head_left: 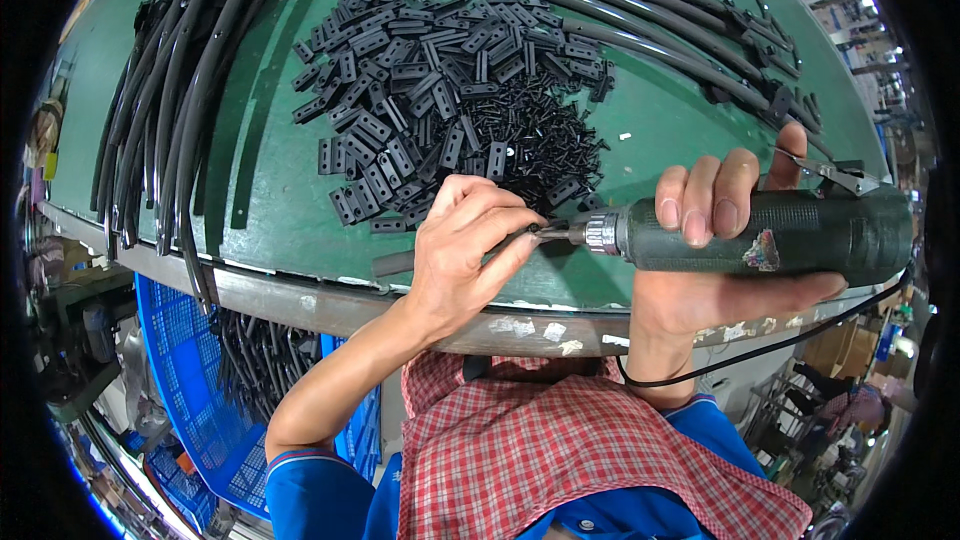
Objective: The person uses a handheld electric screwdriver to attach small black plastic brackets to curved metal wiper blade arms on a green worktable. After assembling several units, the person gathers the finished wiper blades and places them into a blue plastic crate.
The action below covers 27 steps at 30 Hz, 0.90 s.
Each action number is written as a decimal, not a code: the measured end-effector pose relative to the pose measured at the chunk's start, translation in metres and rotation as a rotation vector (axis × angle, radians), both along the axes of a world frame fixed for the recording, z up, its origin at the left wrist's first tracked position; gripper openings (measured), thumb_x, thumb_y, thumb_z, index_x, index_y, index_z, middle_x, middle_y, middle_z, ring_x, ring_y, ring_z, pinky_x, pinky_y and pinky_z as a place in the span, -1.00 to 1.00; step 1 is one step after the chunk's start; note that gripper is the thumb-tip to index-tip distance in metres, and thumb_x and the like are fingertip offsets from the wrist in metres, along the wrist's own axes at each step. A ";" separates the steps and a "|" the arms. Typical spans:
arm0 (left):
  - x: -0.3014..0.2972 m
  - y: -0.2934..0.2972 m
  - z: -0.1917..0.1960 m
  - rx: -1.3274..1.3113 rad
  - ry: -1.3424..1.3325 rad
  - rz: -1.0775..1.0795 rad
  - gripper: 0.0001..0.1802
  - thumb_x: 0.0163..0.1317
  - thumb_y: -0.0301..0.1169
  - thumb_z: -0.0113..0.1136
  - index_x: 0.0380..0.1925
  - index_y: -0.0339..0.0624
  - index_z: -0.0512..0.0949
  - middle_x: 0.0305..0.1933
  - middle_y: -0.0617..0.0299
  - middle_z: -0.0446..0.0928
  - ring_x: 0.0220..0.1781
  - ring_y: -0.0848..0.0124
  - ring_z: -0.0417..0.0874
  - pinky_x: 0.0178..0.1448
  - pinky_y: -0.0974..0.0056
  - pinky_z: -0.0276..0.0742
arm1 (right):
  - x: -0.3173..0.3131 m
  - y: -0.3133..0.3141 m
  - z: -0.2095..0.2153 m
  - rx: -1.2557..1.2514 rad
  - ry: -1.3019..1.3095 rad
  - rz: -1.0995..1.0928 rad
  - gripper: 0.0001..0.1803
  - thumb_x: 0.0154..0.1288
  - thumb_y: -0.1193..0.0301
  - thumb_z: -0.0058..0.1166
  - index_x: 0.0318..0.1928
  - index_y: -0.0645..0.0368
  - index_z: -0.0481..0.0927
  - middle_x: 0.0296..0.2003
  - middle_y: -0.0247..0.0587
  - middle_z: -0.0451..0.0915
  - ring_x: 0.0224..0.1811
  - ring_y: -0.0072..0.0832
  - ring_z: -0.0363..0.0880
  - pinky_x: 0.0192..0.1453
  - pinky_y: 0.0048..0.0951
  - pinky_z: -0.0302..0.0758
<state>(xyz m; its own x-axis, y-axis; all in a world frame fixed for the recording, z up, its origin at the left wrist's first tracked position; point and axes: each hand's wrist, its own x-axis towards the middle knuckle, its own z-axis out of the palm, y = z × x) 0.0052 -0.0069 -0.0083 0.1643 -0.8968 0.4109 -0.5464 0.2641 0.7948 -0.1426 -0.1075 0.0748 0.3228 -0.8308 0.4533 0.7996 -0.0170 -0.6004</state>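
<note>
Dark-green power screwdriver point(810, 230), gripped in the right hand point(690, 302), its bit point(556, 234) pointing to nine o'clock, right up at the left hand point(462, 245), fingers pinched! That nearer hand holds a grey-black tube point(394, 264), long axis nearly in line, stub showing toward nine.

The tabletop point(285, 245) is green, its front edge point(260, 294) grey flecked with white. The power driver point(835, 222) is dark green with a silver chuck point(602, 234) and a black cord point(720, 371); the screws point(540, 130) and blocks point(376, 182) are black. The apron point(560, 435) is checked red and white, the shirt point(318, 492) and basket point(178, 365) blue. The rod point(394, 264), mostly covered, seems dull grey.
</note>
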 end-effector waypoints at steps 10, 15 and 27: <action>-0.004 0.000 -0.002 -0.071 -0.079 -0.017 -0.78 -0.09 -0.46 0.37 -0.38 -0.20 0.60 -0.30 0.21 0.55 -0.20 0.21 0.50 -0.06 0.17 0.43 | 0.001 0.001 -0.001 -0.039 0.053 0.011 0.13 0.06 -0.47 -0.11 0.34 0.22 0.12 -0.49 -0.33 0.34 -0.55 -0.49 0.39 -0.42 -0.37 0.37; -0.007 -0.002 -0.004 -0.151 -0.178 -0.014 -0.72 -0.17 -0.44 0.44 -0.41 -0.19 0.58 -0.32 0.23 0.54 -0.22 0.19 0.49 -0.08 0.16 0.44 | -0.002 0.002 -0.005 -0.059 0.079 0.020 0.15 0.05 -0.50 -0.18 0.35 0.22 0.11 -0.49 -0.33 0.35 -0.55 -0.48 0.40 -0.45 -0.37 0.36; -0.009 0.002 0.003 0.121 -0.363 0.019 -0.59 -0.12 -0.34 0.39 -0.20 -0.17 0.58 -0.18 0.20 0.46 -0.12 0.21 0.42 -0.07 0.16 0.32 | -0.005 0.004 0.001 -0.190 0.162 0.015 0.16 0.03 -0.46 -0.05 0.37 0.20 0.09 -0.48 -0.30 0.35 -0.53 -0.45 0.42 -0.41 -0.32 0.40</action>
